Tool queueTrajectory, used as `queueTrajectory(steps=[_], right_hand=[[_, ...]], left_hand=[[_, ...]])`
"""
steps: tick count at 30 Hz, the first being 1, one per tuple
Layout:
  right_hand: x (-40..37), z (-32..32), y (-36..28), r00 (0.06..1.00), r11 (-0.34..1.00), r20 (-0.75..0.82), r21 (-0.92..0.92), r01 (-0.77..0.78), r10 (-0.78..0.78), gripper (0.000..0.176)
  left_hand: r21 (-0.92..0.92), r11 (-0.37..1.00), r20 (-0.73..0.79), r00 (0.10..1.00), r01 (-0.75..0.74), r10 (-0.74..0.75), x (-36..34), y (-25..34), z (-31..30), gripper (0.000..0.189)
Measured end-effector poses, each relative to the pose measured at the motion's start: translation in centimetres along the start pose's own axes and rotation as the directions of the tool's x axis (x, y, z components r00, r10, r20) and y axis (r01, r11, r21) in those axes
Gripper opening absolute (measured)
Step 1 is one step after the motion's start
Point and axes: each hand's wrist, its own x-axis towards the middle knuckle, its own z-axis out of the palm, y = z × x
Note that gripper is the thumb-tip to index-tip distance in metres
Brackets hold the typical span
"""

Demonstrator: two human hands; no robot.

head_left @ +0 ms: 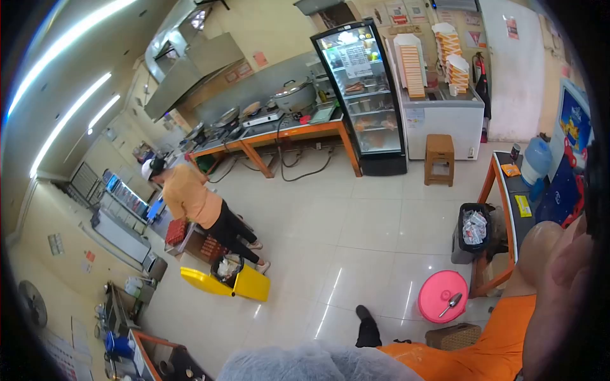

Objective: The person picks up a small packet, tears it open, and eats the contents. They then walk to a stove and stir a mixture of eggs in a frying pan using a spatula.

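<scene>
Handling seems paused, needing the orange-shirted person's raised bare arm (540,273), near right, lowered; wearer's hands unseen, so I cannot tell their state.

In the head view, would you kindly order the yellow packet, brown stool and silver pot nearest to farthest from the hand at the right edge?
1. Yellow packet, right-hand table
2. Brown stool, before the freezer
3. Silver pot, far counter
</scene>
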Motion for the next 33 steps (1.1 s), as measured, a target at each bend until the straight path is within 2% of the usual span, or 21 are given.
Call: queueTrajectory(steps=[3,7,13,18,25,28,30,33], right_hand=[[0.8,2.2,2.6,0.998,0.994,0.02,-0.096,-0.051,0.054,0.034],[1.7,3.0,4.3,0.989,0.952,0.04,-0.28,-0.125,0.142,0.034],[2.3,2.7,6.8,0.955,0.831,0.006,-0.496,-0.254,0.296,0.034],[1.7,3.4,11.0,0.93,0.712,-0.024,-0.635,-0.298,0.367,0.033],[1.4,3.8,23.2,0.914,0.636,-0.029,-0.71,-0.304,0.404,0.033],[0.9,3.9,28.4,0.915,0.6,-0.048,-0.74,-0.302,0.401,0.033],[0.5,2.5,31.4,0.921,0.547,-0.024,-0.798,-0.252,0.389,0.033],[-1.8,2.1,32.3,0.936,0.367,-0.042,-0.913,-0.179,0.35,0.033]], left_hand=[[-0.039,0.999,0.096,0.995,-0.037,0.041,7.5,-0.8,6.9,0.049],[-0.143,0.985,0.288,0.948,-0.1,0.138,18.5,-0.2,19.2,0.048],[-0.296,0.938,0.567,0.757,-0.182,0.326,29.1,4.6,38.2,0.046],[-0.418,0.892,0.674,0.6,-0.173,0.432,32.3,7.5,54.2,0.044],[-0.49,0.861,0.715,0.501,-0.139,0.487,33.4,11.1,70.3,0.042],[-0.526,0.837,0.698,0.484,-0.153,0.527,34.2,12.5,75.6,0.041],[-0.562,0.815,0.667,0.507,-0.141,0.547,33.3,11.9,80.9,0.041],[-0.653,0.75,0.594,0.542,-0.105,0.594,31.7,10.2,92.0,0.04]])
